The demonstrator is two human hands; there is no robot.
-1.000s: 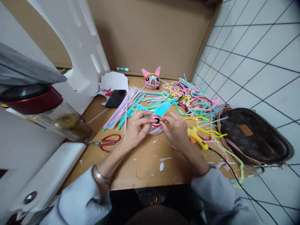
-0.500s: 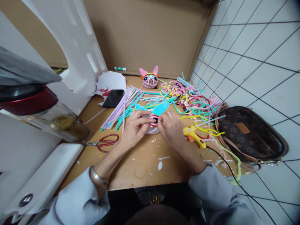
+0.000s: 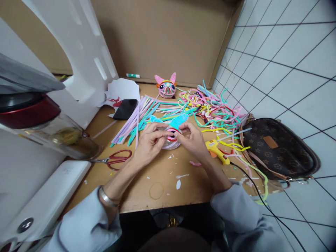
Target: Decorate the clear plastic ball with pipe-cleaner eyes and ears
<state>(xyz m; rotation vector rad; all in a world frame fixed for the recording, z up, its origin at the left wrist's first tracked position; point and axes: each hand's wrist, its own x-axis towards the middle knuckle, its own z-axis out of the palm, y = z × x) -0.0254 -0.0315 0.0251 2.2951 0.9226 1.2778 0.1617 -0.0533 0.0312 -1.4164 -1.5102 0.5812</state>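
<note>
Between my hands is a round craft head made of pipe cleaners point(image 3: 172, 144), with blue fuzzy ears point(image 3: 178, 120), a red and pink band and a lilac lower edge. My left hand point(image 3: 150, 142) grips its left side, index finger stretched across the dark spot on the front. At the right side, the thumb and fingers of my right hand point(image 3: 193, 139) hold its edge, the thumb pressing near that dark spot. Fingers partly hide the front. A short pink pipe-cleaner piece point(image 3: 195, 163) lies by my right wrist.
Straight pipe cleaners point(image 3: 131, 122) and a tangled heap point(image 3: 210, 108) lie behind. A finished-looking pink-eared head point(image 3: 167, 89) stands at the back. Scissors point(image 3: 118, 159) and a phone point(image 3: 126, 109) are left; a yellow glue gun point(image 3: 217, 152) and a brown bag point(image 3: 280, 147) are right.
My right hand has shifted, its fingers spreading wider around the head's right side. The pink piece by my right wrist now shows. My left hand stays almost in place.
</note>
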